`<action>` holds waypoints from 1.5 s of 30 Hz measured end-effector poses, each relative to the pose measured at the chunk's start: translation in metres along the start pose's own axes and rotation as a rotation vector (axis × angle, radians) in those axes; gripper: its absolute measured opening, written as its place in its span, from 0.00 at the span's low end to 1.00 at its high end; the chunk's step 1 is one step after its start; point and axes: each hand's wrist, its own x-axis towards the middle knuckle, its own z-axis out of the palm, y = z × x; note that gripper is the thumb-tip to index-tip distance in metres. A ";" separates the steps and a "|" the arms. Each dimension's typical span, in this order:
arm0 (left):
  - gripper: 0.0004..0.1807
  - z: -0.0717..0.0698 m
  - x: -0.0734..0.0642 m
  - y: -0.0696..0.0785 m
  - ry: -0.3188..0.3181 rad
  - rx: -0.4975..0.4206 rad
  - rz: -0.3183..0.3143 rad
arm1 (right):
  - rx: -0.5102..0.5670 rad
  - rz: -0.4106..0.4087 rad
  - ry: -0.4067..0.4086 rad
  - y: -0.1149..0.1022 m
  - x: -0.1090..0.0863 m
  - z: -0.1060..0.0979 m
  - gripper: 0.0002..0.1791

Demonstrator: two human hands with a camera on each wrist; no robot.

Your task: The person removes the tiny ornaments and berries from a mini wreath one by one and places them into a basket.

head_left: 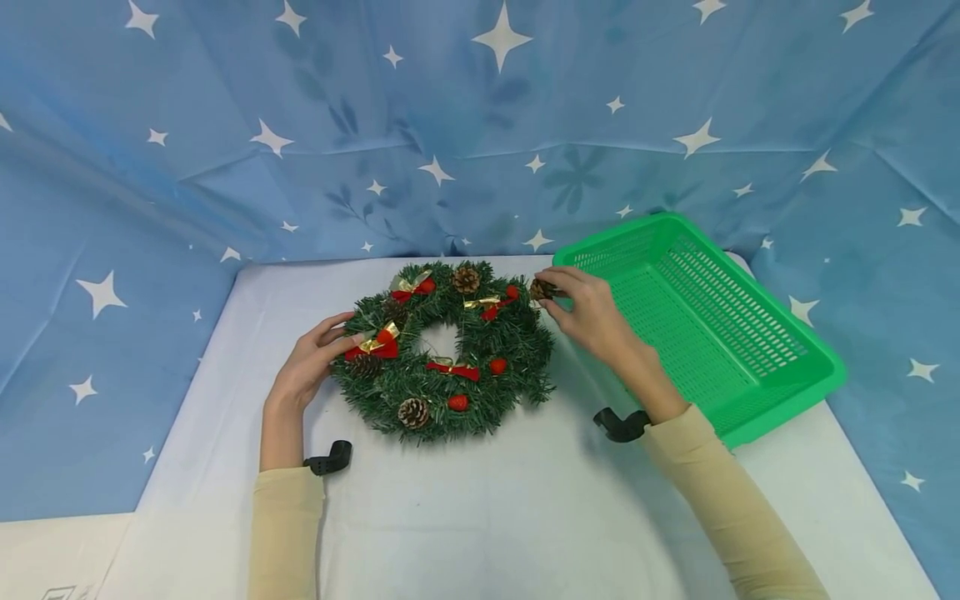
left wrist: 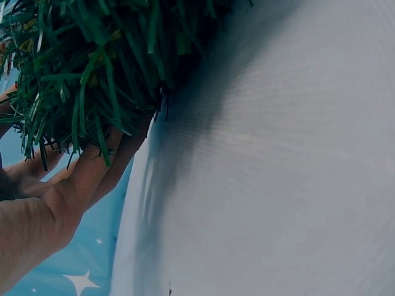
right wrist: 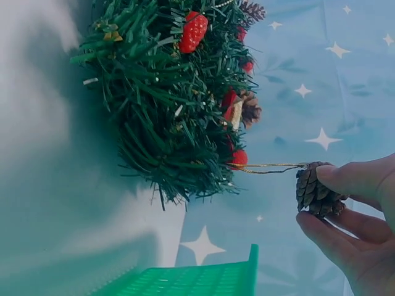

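Observation:
A green wreath (head_left: 517, 337) lies in the middle of the white table, dressed with red bows with gold ribbon, red berries and several pine cones. My left hand (head_left: 311, 358) grips its left side, thumb on top near a bow (head_left: 378, 346); in the left wrist view the fingers (left wrist: 95, 172) reach beneath the greenery. At the wreath's upper right, my right hand (head_left: 588, 312) pinches a brown pine cone (right wrist: 316, 188) between thumb and fingers. A thin gold string (right wrist: 268, 165) runs taut from this cone to the wreath, beside a red berry (right wrist: 239, 158).
A green slotted basket (head_left: 806, 367) stands on the right of the table, just beyond my right hand and under its forearm. Blue cloth with white stars (head_left: 450, 100) hangs behind and at both sides. White cloth (head_left: 480, 517) covers the table.

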 end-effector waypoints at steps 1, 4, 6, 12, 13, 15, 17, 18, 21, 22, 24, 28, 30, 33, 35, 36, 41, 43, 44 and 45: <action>0.42 0.000 0.000 0.000 0.000 0.000 0.000 | -0.003 -0.001 0.001 0.000 0.000 -0.001 0.20; 0.42 -0.001 0.000 -0.002 0.000 0.000 -0.001 | -0.012 -0.008 0.005 0.001 0.002 -0.003 0.20; 0.43 -0.001 0.000 -0.002 0.000 -0.003 -0.002 | -0.020 -0.013 0.005 0.001 0.003 -0.005 0.20; 0.43 -0.002 0.000 -0.003 0.000 -0.008 -0.003 | -0.010 0.015 -0.009 0.005 0.005 -0.012 0.21; 0.43 -0.002 0.000 -0.003 0.000 -0.008 -0.003 | -0.009 0.021 -0.010 0.005 0.005 -0.013 0.21; 0.43 -0.002 0.000 -0.003 0.001 -0.007 -0.004 | -0.010 0.027 -0.012 0.007 0.005 -0.015 0.21; 0.43 -0.002 0.000 -0.003 0.001 -0.006 -0.005 | -0.010 0.028 -0.014 0.010 0.005 -0.016 0.20; 0.42 -0.002 0.000 -0.003 0.001 -0.006 -0.005 | -0.006 0.029 -0.015 0.011 0.005 -0.017 0.20; 0.42 -0.001 -0.001 -0.003 0.002 -0.006 -0.005 | -0.006 0.027 -0.015 0.016 0.006 -0.019 0.19; 0.42 -0.001 -0.001 -0.003 0.003 -0.007 -0.004 | -0.010 0.025 -0.014 0.017 0.006 -0.020 0.19; 0.41 -0.001 -0.001 -0.003 0.004 -0.011 -0.002 | -0.024 0.021 -0.015 0.020 0.007 -0.022 0.19; 0.42 -0.002 -0.001 -0.002 0.002 -0.015 0.003 | -0.053 0.022 -0.023 0.026 0.010 -0.027 0.19; 0.42 -0.002 -0.001 -0.002 0.000 -0.016 0.004 | -0.056 0.034 -0.032 0.028 0.011 -0.030 0.18; 0.42 -0.002 -0.001 -0.002 -0.002 -0.016 0.007 | -0.060 0.054 -0.047 0.032 0.012 -0.034 0.18; 0.42 -0.002 -0.002 -0.001 -0.003 -0.014 0.009 | -0.063 0.064 -0.058 0.035 0.013 -0.036 0.18; 0.42 -0.001 -0.002 -0.001 -0.004 -0.012 0.011 | -0.063 0.068 -0.063 0.037 0.013 -0.037 0.18; 0.42 -0.001 0.000 -0.002 -0.006 -0.002 0.011 | -0.070 0.080 -0.081 0.046 0.012 -0.041 0.19; 0.42 -0.001 0.001 -0.003 -0.006 0.000 0.009 | -0.079 0.087 -0.091 0.049 0.012 -0.042 0.19; 0.42 -0.001 0.002 -0.003 -0.005 0.001 0.009 | -0.083 0.091 -0.098 0.050 0.012 -0.043 0.19; 0.42 -0.001 0.002 -0.003 -0.004 0.001 0.008 | -0.087 0.099 -0.106 0.051 0.012 -0.044 0.19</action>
